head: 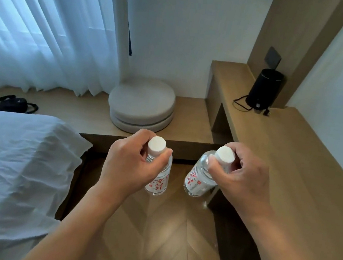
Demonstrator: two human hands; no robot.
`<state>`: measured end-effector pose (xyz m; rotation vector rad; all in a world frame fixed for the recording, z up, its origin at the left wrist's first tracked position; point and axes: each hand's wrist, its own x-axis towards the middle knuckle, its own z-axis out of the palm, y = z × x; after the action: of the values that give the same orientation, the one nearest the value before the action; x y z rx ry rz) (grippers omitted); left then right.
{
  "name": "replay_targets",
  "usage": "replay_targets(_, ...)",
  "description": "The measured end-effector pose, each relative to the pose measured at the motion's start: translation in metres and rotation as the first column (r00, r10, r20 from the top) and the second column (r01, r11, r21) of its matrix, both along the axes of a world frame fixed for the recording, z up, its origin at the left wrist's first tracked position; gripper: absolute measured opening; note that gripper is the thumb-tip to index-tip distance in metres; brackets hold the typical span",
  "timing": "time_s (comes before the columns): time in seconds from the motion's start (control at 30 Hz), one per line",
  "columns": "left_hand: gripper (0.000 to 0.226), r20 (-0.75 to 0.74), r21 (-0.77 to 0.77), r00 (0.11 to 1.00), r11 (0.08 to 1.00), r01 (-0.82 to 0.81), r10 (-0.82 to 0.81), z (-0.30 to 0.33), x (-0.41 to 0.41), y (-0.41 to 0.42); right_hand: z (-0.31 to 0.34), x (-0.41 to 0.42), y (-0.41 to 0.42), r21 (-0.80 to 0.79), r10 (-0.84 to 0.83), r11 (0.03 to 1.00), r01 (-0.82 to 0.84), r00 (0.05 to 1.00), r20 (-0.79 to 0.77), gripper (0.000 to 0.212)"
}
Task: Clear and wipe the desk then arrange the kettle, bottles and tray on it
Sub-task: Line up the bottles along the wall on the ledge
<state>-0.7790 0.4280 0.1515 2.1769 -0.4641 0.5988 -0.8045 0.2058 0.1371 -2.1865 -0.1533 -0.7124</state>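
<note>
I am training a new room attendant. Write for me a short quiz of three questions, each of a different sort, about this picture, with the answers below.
1. True or false: the black electric kettle stands on the wooden desk.
2. Multiple choice: what does the right hand hold?
A. a grey cushion
B. a water bottle by its neck
C. the kettle's cord
3. Fill in: the caps of both bottles are ____ in colour.

Key
1. True. It stands at the far end, near the wall.
2. B. The right hand grips the right water bottle, and the left hand grips the left water bottle the same way, both over the floor.
3. White.
</note>
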Motion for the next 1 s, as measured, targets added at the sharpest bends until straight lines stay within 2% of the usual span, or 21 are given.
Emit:
replay_targets(0.13, 0.041, -0.020, -0.017, 0.999, 0.999, 0.037, -0.037, -0.001, 0.072, 0.001, 0.001, 0.063, -0.001, -0.001, -0.007, 1.000, 0.007, 1.000, -0.018, 0.025)
replay_targets(0.33, 0.040, -0.021, 0.009, 0.999, 0.999, 0.040, -0.040, -0.016, 0.192, -0.010, -0.019, 0.172, -0.017, 0.001, -0.046, 0.999, 0.046, 0.997, -0.055, 0.022)
replay_targets(0.53, 0.024, -0.076, 0.048, 0.997, 0.999, -0.010, 0.014, -0.022, 0.308, -0.032, -0.026, 0.290, -0.035, 0.044, -0.028, 0.999, 0.031, 0.997, -0.069, 0.028)
replay_targets(0.63, 0.024, -0.076, 0.047, 0.997, 0.999, -0.017, 0.020, -0.016, 0.362, -0.040, -0.022, 0.341, -0.042, 0.069, -0.045, 0.996, 0.050, 0.996, -0.076, 0.027)
replay_targets(0.87, 0.023, -0.135, 0.044, 0.988, 0.996, 0.077, -0.071, -0.017, 0.472, -0.059, -0.015, 0.433, -0.054, 0.070, -0.167, 0.982, 0.176, 0.979, -0.119, 0.024)
replay_targets(1.0, 0.022, -0.124, 0.054, 0.972, 0.977, 0.208, -0.200, -0.016, 0.530, -0.072, -0.014, 0.466, -0.057, 0.024, -0.274, 0.959, 0.284, 0.942, -0.194, 0.020)
